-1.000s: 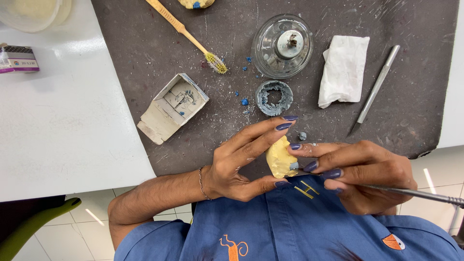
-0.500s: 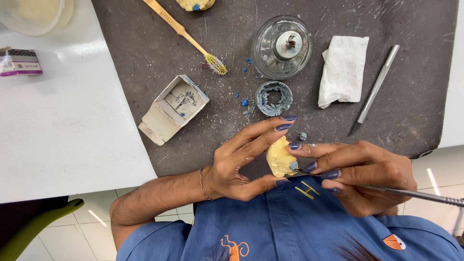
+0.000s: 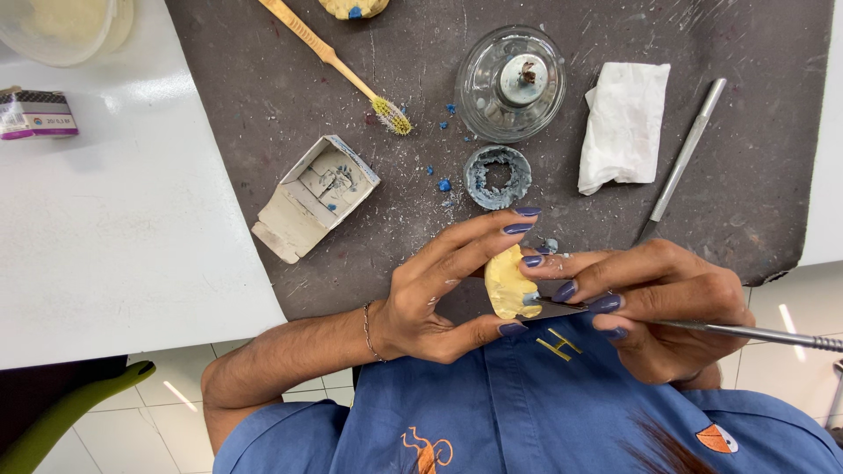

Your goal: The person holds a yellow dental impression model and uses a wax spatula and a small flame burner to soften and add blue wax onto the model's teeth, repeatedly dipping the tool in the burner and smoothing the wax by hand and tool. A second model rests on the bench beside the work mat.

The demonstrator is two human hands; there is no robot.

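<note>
Almost nothing has shifted over the last second: my left hand (image 3: 439, 294) keeps the yellow cast (image 3: 509, 283) in the same spot, just below the grey ring (image 3: 497, 175) and off the near edge of the dark mat (image 3: 263, 96), close against my blue shirt (image 3: 492, 412). My right hand (image 3: 659, 303) has stayed put too, with the metal tool (image 3: 746, 333) still laid against the cast's lower right side. I read that as slow, fine work on one small patch rather than any change of step

The left fingers (image 3: 492, 233) are curled round the cast, fingertips on its top edge and thumb under it, a firm pinch. The right fingers (image 3: 597, 268) are pressed together along the tool, gripping it like a pen, one fingertip touching the cast to steady it

Above the ring stands a glass dish (image 3: 511, 83); left of the ring lies a small open box (image 3: 316, 197), upper left a toothbrush (image 3: 338, 66), right a folded white cloth (image 3: 623, 127), and past that a second metal tool (image 3: 683, 162), all on the surface
</note>
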